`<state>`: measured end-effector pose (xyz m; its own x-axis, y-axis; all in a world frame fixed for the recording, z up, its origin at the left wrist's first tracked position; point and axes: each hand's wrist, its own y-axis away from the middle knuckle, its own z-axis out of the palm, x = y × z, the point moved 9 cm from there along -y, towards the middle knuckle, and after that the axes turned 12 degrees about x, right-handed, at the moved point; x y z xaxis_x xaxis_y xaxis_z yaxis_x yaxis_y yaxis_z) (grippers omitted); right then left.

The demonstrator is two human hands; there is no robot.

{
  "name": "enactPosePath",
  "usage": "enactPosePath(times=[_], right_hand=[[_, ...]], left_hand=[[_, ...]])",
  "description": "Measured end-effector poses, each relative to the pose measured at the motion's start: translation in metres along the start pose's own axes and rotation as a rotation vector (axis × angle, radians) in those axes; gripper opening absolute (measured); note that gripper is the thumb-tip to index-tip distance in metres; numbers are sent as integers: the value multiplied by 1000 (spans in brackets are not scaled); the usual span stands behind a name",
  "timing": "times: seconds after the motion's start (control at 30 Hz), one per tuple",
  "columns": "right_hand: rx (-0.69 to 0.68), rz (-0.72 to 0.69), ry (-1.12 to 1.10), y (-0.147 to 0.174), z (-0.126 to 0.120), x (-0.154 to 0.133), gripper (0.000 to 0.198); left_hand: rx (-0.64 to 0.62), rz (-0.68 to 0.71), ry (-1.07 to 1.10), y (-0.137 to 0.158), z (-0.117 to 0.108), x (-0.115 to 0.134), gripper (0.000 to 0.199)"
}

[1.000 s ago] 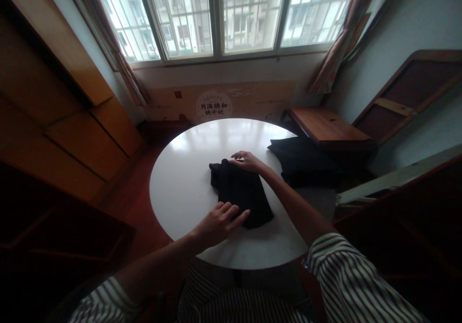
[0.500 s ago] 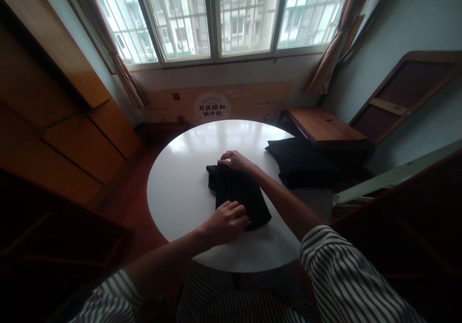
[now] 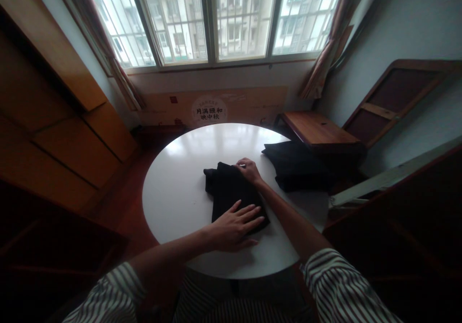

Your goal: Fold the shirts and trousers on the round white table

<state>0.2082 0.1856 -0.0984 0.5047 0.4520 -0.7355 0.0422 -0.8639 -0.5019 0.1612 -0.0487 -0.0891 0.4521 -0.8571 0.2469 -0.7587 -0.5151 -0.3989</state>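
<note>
A folded black garment [image 3: 231,188] lies on the white oval table [image 3: 169,217] in front of me, with a narrow bunched part sticking out at its far left corner. My left hand [image 3: 238,226] rests flat across its near end, fingers spread. At the far right edge of the cloth, my right hand [image 3: 249,170] has its fingers bent around the border. The exact kind of garment cannot be made out in the dark cloth.
A second folded black garment [image 3: 299,164] lies at the table's right edge and overhangs it. Behind stands a brown wooden stool or small table [image 3: 321,128]. Wooden cabinets [image 3: 79,145] are to the left, and a barred window [image 3: 209,19] is ahead.
My right hand has moved right along the garment's far edge, away from its left corner. The left hand has gone from curled to flat and spread on the near end.
</note>
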Motion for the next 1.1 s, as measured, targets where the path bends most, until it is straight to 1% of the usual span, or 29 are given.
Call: enactPosePath(times=[0.03,0.07,0.1,0.13,0.2,0.23,0.27,0.3,0.37,0.43,0.5,0.6,0.67,0.73,0.8,0.87,0.9,0.93,0.97,1.03,1.1], right_hand=[[14,13,-4,0,0,2,23],[33,25,-5,0,-1,3,23],[50,37,-9,1,-3,4,22],[64,48,-19,2,-5,6,22],[79,66,-48,5,-11,8,22],[79,78,-58,7,-14,9,23],[72,90,-61,9,-16,11,24],[58,99,-55,10,-17,12,25],[16,92,-29,12,-17,13,26],[-21,59,-16,13,-16,12,24],[-26,33,-30,12,-15,11,23],[-15,44,-86,10,-15,12,29],[-4,67,-102,10,-16,13,34],[6,119,-80,10,-19,17,38],[15,225,-24,12,-25,24,45],[20,357,30,15,-33,33,59],[22,422,40,17,-37,37,65],[17,488,29,20,-40,40,67],[-7,552,-8,23,-40,42,65],[-108,663,-134,30,-33,42,53],[-227,722,-251,37,-25,33,48]], left_hand=[[12,-14,45,-2,-5,-4,53],[39,-45,94,-6,-13,-12,45],[93,-95,132,-11,-25,-27,38],[170,-167,147,-17,-39,-48,33],[375,-357,106,-22,-71,-102,28],[462,-464,64,-21,-84,-131,26],[520,-565,38,-17,-92,-158,24],[541,-658,35,-13,-96,-182,23],[523,-809,108,-4,-89,-219,26],[512,-906,232,7,-76,-239,29],[551,-969,341,17,-66,-247,29],[618,-1029,420,30,-58,-252,29],[633,-1018,393,33,-58,-254,27],[633,-967,297,32,-64,-252,24],[643,-886,130,28,-78,-242,19],[670,-769,-57,18,-95,-218,16],[666,-700,-123,11,-102,-201,16],[635,-630,-156,3,-105,-181,17],[576,-567,-161,-5,-104,-161,17],[403,-465,-136,-16,-91,-117,19],[260,-420,-137,-12,-76,-80,23]])
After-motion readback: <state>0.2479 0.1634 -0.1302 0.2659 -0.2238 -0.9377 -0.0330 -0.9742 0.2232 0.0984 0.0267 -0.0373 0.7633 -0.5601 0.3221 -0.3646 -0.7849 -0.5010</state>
